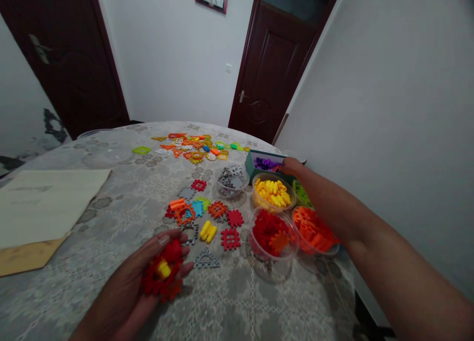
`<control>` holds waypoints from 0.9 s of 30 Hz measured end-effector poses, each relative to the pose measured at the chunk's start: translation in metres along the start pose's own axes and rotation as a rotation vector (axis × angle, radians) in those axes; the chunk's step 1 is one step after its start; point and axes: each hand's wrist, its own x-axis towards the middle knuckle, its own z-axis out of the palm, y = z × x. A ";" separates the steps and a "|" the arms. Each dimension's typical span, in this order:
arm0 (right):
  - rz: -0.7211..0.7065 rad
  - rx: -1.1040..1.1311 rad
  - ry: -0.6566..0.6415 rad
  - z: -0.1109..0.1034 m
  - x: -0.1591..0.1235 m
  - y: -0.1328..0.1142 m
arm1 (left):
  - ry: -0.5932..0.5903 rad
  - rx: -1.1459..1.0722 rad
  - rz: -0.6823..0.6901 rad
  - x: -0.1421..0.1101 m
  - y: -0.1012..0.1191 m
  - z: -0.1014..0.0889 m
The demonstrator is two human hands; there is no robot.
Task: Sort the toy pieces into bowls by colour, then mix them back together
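Note:
My left hand (144,272) is curled around a few red plastic building pieces (163,277) with a yellow peg (163,269) among them, above the near part of the table. At the far right of the table, my right hand (292,167) reaches over the edge of a teal box (250,169) that holds purple pieces (267,164); its fingers are mostly hidden. In front of the left hand lie two or three yellow pegs (208,231), a grey triangle piece (206,258) and a red square piece (230,239).
Clear tubs hold grey pieces (231,177), yellow pieces (272,193), red pieces (268,232) and orange pieces (313,230). Green pieces (301,194) sit beneath my right forearm. A mixed pile (196,146) spreads across the table's far side. Paper sheets (48,203) lie at the left.

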 end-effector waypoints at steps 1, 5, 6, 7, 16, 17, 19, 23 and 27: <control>0.019 -0.015 -0.015 -0.002 -0.001 0.001 | -0.011 -0.003 0.006 0.001 -0.001 -0.001; 0.094 -0.045 -0.017 -0.017 -0.013 -0.001 | -0.065 0.000 0.043 0.003 -0.001 -0.003; 0.103 -0.042 0.001 -0.022 -0.016 -0.003 | -0.077 -0.002 0.052 0.003 -0.001 -0.003; 0.106 -0.036 0.024 -0.029 -0.021 -0.005 | -0.089 -0.006 0.060 0.002 0.000 -0.003; -0.194 0.229 0.128 -0.102 -0.148 -0.030 | -0.172 -0.030 0.077 0.002 0.001 0.000; -0.256 0.269 0.128 -0.107 -0.172 -0.031 | -0.174 -0.030 0.081 0.003 0.001 0.000; -0.316 0.309 0.114 -0.113 -0.218 -0.031 | -0.180 -0.033 0.094 0.004 0.001 0.000; -0.254 0.398 0.014 -0.106 -0.282 -0.025 | -0.217 -0.038 0.116 0.006 0.000 -0.001; -0.225 0.437 0.085 -0.079 -0.302 -0.029 | -0.221 -0.049 0.107 0.005 0.000 -0.001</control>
